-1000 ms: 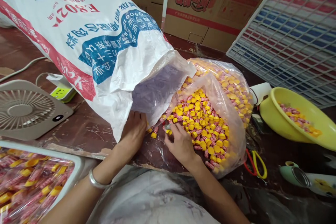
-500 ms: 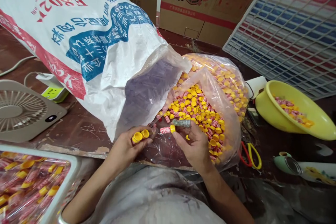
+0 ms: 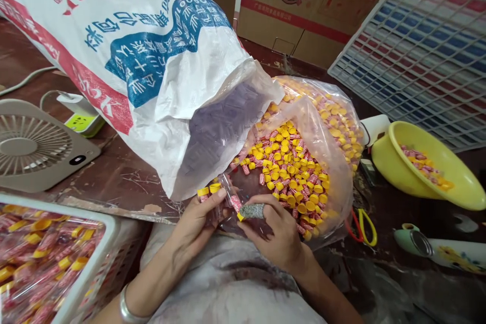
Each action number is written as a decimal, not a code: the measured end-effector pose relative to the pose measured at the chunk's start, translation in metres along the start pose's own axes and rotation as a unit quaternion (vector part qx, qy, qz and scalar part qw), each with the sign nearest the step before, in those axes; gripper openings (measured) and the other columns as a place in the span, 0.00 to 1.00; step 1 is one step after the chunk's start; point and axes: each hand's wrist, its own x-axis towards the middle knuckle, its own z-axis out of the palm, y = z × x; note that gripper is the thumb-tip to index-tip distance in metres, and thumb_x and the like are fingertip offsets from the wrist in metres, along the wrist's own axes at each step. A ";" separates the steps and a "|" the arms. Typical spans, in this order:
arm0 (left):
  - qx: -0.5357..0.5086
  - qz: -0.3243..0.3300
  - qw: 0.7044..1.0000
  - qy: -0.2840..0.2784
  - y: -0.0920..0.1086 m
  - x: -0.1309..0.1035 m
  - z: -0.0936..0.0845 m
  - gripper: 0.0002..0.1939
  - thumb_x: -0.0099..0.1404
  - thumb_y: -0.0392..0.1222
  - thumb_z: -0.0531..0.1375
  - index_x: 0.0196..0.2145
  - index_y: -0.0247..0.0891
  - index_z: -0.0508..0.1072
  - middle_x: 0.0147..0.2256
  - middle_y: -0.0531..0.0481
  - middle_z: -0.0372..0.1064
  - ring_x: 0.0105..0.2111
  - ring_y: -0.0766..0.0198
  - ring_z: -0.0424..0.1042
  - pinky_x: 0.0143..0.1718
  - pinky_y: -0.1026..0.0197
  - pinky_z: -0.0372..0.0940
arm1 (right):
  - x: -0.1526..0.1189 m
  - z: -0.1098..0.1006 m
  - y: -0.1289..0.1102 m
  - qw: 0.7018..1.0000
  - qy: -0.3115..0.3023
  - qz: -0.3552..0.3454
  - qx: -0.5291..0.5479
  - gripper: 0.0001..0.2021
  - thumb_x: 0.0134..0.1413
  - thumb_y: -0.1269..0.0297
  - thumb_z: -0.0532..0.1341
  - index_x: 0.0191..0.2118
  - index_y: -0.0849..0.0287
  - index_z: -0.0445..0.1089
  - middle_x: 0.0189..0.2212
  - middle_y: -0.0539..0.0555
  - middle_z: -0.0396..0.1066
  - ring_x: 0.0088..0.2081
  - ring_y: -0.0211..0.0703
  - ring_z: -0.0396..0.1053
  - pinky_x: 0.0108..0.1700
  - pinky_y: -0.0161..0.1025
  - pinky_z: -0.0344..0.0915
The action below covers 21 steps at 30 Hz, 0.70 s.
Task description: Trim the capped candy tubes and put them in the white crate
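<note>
My left hand (image 3: 197, 225) is closed around clear tubes (image 3: 227, 182) that have yellow caps (image 3: 208, 190) at their upper left. In my right hand (image 3: 271, 228), thumb and fingers pinch a small red-and-white wrapped piece with a yellow cap (image 3: 240, 216), at the end of a clear tube. A grey speckled wrap (image 3: 252, 210) covers one finger of that hand. Just beyond, an open clear plastic bag (image 3: 334, 182) holds many yellow caps with red-and-white pieces (image 3: 292, 162). The mouth of a large white sack (image 3: 167, 147) opens beside it.
At left are a beige fan (image 3: 83, 154), a power strip (image 3: 89, 124) and a white basket (image 3: 110, 233) of filled tubes. Rightward lie a yellow bowl (image 3: 391, 177), scissors (image 3: 366, 228) and a green flowered bottle (image 3: 451, 253). Behind stand cardboard boxes (image 3: 288, 0) and a white wire rack (image 3: 364, 35).
My right hand has moved left and down, bringing the capped piece against a tube at my left hand. My left hand has turned, showing the tubes and caps differently. The view has shifted slightly.
</note>
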 end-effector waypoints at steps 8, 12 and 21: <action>0.088 -0.019 0.994 -0.067 -0.009 -0.014 -0.004 0.17 0.51 0.44 0.74 0.35 0.33 0.78 0.30 0.49 0.75 0.28 0.67 0.70 0.31 0.66 0.67 | 0.014 -0.002 0.020 0.989 -0.118 0.081 0.041 0.34 0.48 0.53 0.73 0.58 0.59 0.63 0.55 0.62 0.67 0.60 0.54 0.64 0.62 0.49 0.63; 0.107 -0.037 0.991 -0.065 -0.012 -0.014 -0.003 0.19 0.49 0.46 0.75 0.34 0.33 0.77 0.31 0.50 0.74 0.30 0.65 0.70 0.32 0.65 0.66 | 0.013 -0.002 0.026 0.980 -0.156 0.090 0.087 0.31 0.48 0.53 0.73 0.55 0.59 0.66 0.50 0.60 0.69 0.55 0.53 0.66 0.57 0.47 0.66; 0.358 0.010 0.929 -0.090 0.027 -0.050 -0.047 0.15 0.51 0.48 0.73 0.31 0.36 0.78 0.28 0.49 0.74 0.30 0.61 0.71 0.31 0.63 0.67 | 0.011 -0.014 0.016 0.966 -0.240 0.073 0.059 0.49 0.45 0.48 0.74 0.68 0.56 0.51 0.64 0.62 0.59 0.67 0.55 0.54 0.67 0.52 0.56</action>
